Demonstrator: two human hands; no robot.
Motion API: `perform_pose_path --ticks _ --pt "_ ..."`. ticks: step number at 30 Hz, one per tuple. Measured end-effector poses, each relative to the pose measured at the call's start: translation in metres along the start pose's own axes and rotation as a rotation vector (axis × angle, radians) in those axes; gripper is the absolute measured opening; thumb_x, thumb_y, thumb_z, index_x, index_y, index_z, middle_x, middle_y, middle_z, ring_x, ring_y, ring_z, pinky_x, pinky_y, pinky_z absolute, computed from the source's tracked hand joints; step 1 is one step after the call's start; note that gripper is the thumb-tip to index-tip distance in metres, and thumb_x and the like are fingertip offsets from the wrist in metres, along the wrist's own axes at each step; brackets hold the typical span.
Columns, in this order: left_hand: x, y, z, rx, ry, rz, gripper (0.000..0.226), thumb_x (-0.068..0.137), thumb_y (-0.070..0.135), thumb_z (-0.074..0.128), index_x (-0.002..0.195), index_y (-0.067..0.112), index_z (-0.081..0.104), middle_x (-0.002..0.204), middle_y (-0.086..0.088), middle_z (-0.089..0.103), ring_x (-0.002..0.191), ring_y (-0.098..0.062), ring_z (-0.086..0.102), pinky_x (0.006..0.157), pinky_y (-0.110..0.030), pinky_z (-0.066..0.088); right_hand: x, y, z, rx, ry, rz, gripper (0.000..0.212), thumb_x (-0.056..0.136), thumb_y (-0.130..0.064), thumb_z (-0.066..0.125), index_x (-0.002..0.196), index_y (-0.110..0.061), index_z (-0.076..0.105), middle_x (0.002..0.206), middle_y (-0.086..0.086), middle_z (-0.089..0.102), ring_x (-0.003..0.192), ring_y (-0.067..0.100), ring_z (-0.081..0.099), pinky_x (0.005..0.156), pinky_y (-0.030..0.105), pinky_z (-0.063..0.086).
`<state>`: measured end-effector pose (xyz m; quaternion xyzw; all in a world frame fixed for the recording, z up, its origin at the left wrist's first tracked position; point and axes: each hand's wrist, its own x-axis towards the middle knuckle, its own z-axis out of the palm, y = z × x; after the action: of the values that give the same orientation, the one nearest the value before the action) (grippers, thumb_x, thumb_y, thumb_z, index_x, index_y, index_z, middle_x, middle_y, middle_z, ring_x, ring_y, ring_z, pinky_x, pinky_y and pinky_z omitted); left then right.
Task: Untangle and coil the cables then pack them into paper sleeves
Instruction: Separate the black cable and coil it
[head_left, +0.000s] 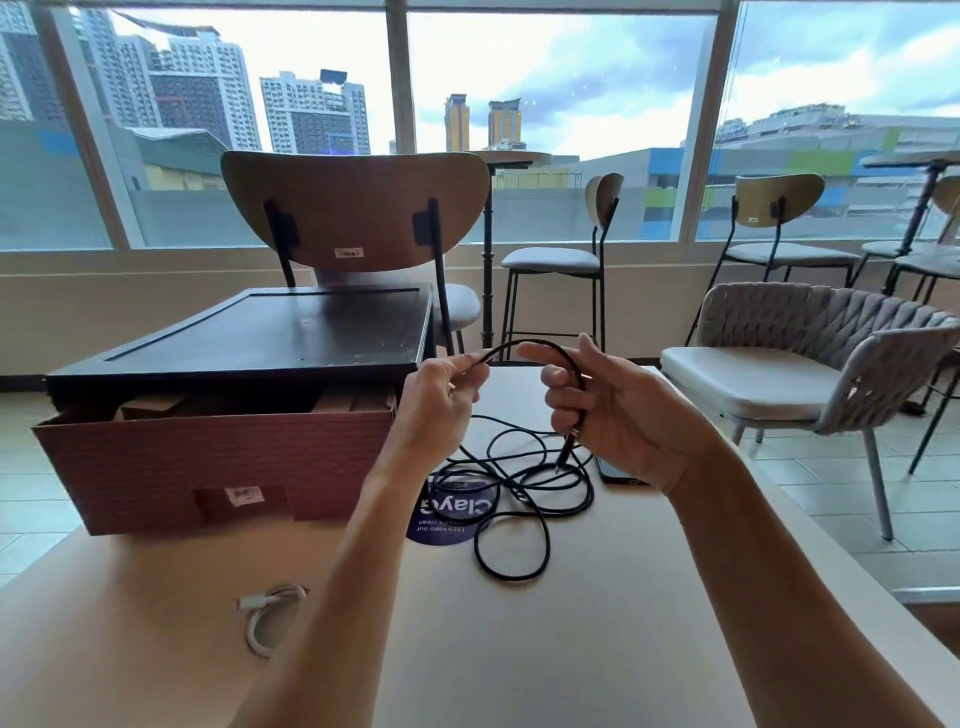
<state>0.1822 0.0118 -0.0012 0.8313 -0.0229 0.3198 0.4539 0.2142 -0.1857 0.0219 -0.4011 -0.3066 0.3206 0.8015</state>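
You can read one sign, and only in part. The round dark-blue sticker (449, 519) on the table (597, 649), midway between its side edges, lies upside down to you. It shows large white "Clay" plus a letter crossed by the black cable (524, 343), and small print "Let's keep our" and "clean". The barcode label (244, 494) on the brown box (130, 467) and the chair-back label (349, 253) are illegible.

Box (208, 457) blocks the left, cable tangle (519, 480) lies ahead; bare tabletop (623, 597) near right
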Motion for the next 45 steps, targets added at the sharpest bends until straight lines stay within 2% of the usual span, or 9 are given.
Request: perform_pose_path --ticks 3,6,12,17,22,27,31,40,45 --pt "0.001 -0.002 -0.001 0.029 -0.048 -0.047 0.031 0.104 0.023 0.053 0.129 0.012 0.065 0.076 0.004 0.060 0.062 0.000 0.054 0.058 -0.007 0.043 0.004 0.001 -0.005 0.143 -0.035 -0.013 0.035 0.100 -0.018 0.041 0.120 0.002 0.062 0.068 -0.004 0.047 0.052 0.004 0.036 0.050 0.018 0.039" --pt "0.001 -0.001 -0.001 0.003 -0.097 -0.085 0.027 0.105 0.020 0.050 0.126 0.013 0.065 0.078 0.005 0.061 0.062 0.003 0.056 0.060 -0.011 0.047 0.004 -0.001 -0.007 0.341 -0.169 -0.094 0.025 0.101 -0.010 0.043 0.115 0.001 0.060 0.072 -0.001 0.056 0.057 0.008 0.046 0.058 0.022 0.046" --pt "-0.010 0.016 -0.010 -0.038 -0.474 -0.171 0.014 0.103 0.012 0.053 0.113 0.009 0.061 0.082 -0.006 0.061 0.068 -0.012 0.063 0.062 -0.020 0.053 0.003 -0.012 0.001 0.390 0.113 -0.482 0.018 0.102 -0.007 0.040 0.113 -0.006 0.053 0.107 0.004 0.070 0.081 0.012 0.063 0.084 0.026 0.054" --pt "-0.018 0.040 -0.010 0.015 -0.669 -0.210 0.015 0.099 0.012 0.059 0.113 0.013 0.054 0.094 -0.008 0.066 0.066 -0.014 0.071 0.061 -0.022 0.052 0.009 -0.004 0.011 -0.018 0.493 -0.648 0.016 0.103 -0.002 0.041 0.100 -0.014 0.052 0.112 0.006 0.074 0.110 0.022 0.069 0.101 0.035 0.050" --pt "-0.017 0.051 -0.019 0.099 -0.737 -0.169 0.009 0.100 0.012 0.058 0.107 0.009 0.063 0.087 -0.005 0.064 0.064 -0.011 0.066 0.059 -0.017 0.051 0.012 0.009 0.005 -0.778 0.657 -0.651 0.011 0.104 -0.007 0.042 0.104 -0.015 0.049 0.104 0.001 0.076 0.090 0.000 0.070 0.083 0.018 0.048" --pt "-0.009 0.054 -0.035 0.126 -0.540 -0.017 0.006 0.095 0.014 0.066 0.093 0.013 0.072 0.074 0.007 0.064 0.062 -0.005 0.059 0.064 -0.020 0.052 0.012 0.020 -0.007 -1.076 0.492 -0.251 0.012 0.103 -0.004 0.043 0.099 -0.006 0.055 0.083 0.007 0.073 0.064 0.011 0.070 0.057 0.013 0.045" --pt "-0.003 0.047 -0.038 0.233 -0.292 0.147 0.010 0.090 0.012 0.071 0.091 0.022 0.072 0.084 0.012 0.069 0.079 0.000 0.064 0.074 -0.013 0.047 0.007 0.021 -0.001 -0.945 0.304 -0.032 0.022 0.105 -0.006 0.042 0.101 0.006 0.059 0.055 0.001 0.054 0.044 0.004 0.044 0.048 0.016 0.036" --pt "0.000 0.019 -0.025 0.393 -0.136 0.271 0.013 0.093 0.007 0.067 0.086 0.018 0.068 0.082 0.013 0.058 0.076 0.000 0.057 0.069 -0.008 0.040 -0.008 0.002 0.008 -0.508 -0.048 0.064 0.031 0.105 -0.025 0.038 0.094 -0.006 0.060 0.059 -0.006 0.029 0.050 0.008 0.023 0.053 0.023 0.026" --pt "-0.001 0.007 -0.016 0.377 -0.057 0.271 0.007 0.094 0.010 0.067 0.099 0.014 0.071 0.095 0.003 0.066 0.085 -0.010 0.064 0.078 -0.028 0.054 -0.005 0.003 0.007 -0.161 -0.068 -0.063 0.023 0.103 -0.019 0.038 0.093 -0.007 0.056 0.062 -0.005 0.042 0.049 0.004 0.037 0.056 0.021 0.046"
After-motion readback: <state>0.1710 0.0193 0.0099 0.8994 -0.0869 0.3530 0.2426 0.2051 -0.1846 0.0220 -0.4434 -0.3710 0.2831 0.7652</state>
